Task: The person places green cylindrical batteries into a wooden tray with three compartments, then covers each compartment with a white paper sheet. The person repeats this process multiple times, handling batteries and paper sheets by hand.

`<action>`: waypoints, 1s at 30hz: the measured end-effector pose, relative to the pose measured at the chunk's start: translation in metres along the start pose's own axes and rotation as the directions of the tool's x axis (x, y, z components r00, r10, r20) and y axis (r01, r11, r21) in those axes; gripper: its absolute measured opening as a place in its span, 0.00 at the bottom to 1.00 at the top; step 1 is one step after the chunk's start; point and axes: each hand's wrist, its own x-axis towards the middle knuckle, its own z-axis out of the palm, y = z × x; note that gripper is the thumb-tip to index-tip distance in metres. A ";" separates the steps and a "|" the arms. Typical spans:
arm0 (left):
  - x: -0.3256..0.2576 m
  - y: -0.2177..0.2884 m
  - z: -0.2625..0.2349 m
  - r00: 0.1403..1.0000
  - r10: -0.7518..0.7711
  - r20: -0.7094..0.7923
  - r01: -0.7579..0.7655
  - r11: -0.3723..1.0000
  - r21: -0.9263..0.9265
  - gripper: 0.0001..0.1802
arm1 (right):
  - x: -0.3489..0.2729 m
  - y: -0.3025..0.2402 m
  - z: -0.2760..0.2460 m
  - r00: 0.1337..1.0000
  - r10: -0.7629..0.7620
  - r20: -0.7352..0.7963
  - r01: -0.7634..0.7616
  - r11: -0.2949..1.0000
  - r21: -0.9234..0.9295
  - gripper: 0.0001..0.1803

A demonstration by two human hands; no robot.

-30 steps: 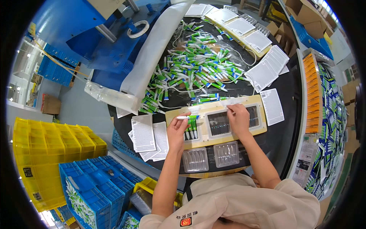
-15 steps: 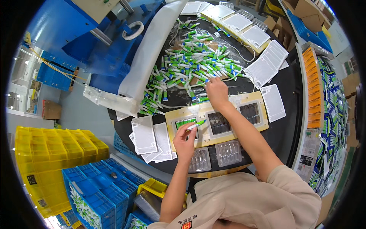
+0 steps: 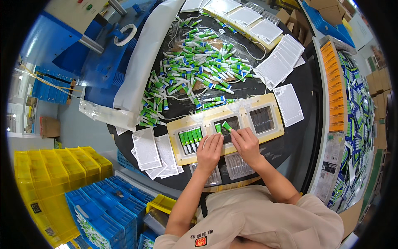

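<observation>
A cream packing frame (image 3: 188,123) with three windows lies across the near side of the black table. Its left window holds a row of several small green-and-white squeeze tubes (image 3: 191,137), side by side. My left hand (image 3: 210,152), fingers pressed together, is closed over the lower part of a green tube (image 3: 218,128) in the middle window. Beside it, my right hand (image 3: 247,146) pinches another green tube (image 3: 226,125), which tilts over the same window. Clear plastic blister trays (image 3: 261,119) show in the middle and right windows. My fingers hide both tubes' lower ends.
Beyond the frame spreads a loose heap of tubes (image 3: 207,62). White printed cards lie left (image 3: 146,149) and right (image 3: 287,104). Empty blister trays (image 3: 238,167) sit at the near edge. Blue machinery (image 3: 99,74) stands left, with yellow crates (image 3: 62,174) and blue crates (image 3: 105,207) below.
My right hand has come back from the heap to the middle window with a tube. My left hand has moved right from the left window. The whole view has shifted slightly.
</observation>
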 end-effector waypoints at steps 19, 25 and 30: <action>0.099 -0.104 0.026 0.904 -0.425 -0.044 0.428 0.899 0.090 0.15 | 0.127 0.079 0.062 0.955 0.247 0.163 -0.202 0.947 -0.248 0.09; 0.134 -0.146 0.047 0.750 -0.614 0.246 0.577 0.789 0.212 0.26 | 0.113 0.087 0.038 0.963 0.248 0.105 -0.237 0.966 -0.106 0.10; 0.125 -0.136 0.051 0.739 -0.637 0.220 0.625 0.770 0.127 0.23 | 0.036 0.041 -0.032 0.978 0.197 0.067 -0.200 0.979 0.029 0.11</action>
